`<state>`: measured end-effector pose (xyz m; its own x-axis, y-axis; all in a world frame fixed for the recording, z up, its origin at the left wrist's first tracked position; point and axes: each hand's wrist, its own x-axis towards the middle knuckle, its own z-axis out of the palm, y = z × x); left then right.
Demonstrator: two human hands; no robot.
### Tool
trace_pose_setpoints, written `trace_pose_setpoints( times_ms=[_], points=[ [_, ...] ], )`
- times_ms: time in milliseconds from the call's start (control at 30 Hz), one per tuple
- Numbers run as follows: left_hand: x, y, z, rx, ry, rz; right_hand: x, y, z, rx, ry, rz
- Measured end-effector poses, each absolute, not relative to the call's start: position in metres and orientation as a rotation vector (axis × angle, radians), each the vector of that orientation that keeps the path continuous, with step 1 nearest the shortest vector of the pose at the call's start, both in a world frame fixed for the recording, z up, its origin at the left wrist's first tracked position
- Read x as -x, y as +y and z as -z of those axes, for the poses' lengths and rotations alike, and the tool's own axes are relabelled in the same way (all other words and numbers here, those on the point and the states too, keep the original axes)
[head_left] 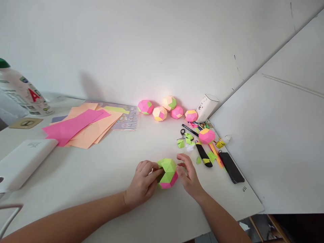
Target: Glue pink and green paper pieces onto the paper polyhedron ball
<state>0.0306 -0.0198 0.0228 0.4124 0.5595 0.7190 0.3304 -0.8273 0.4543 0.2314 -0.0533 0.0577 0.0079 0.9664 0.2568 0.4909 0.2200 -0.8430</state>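
A green and pink paper ball [169, 166], folded from flat facets, is held low over the white table with a gap in its left side. My left hand [142, 182] grips it there, the fingers reaching into the gap, their tips hidden. On the other side, my right hand [189, 175] is open with fingers curved and apart, close by the ball's right edge. I cannot tell whether a fingertip touches it. Beyond my right hand lie green paper pieces [180, 143], small scissors [182, 132] and a black and yellow utility knife [203, 154].
Several finished paper balls [159, 114] line the wall, beside a white cylinder [207, 107]. At right are another pink ball [207, 136], a glue bottle [222, 141] and a black phone [231, 166]. Coloured paper sheets [84, 135], a white device [27, 163] and a large bottle [21, 91] occupy the left.
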Motion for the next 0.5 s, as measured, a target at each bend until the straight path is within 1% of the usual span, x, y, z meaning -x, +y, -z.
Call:
trace_pose_setpoints(
  times_ms=[67, 133, 333, 500],
  points=[
    [-0.029, -0.019, -0.026, -2.363, 0.793, -1.341, -0.230, -0.054, -0.056, 1.387, -1.626, -0.886],
    [-0.029, -0.018, -0.030, -2.295, 0.789, -1.288, -0.228, -0.056, -0.055, 1.357, -1.690, -0.952],
    [-0.033, -0.018, -0.037, -1.987, 0.930, -1.089, -0.227, -0.057, -0.048, 1.241, -1.908, -0.756],
    [-0.033, -0.022, -0.041, -1.859, 0.876, -0.984, -0.231, -0.057, -0.042, 1.204, -2.000, -0.581]
  ],
)
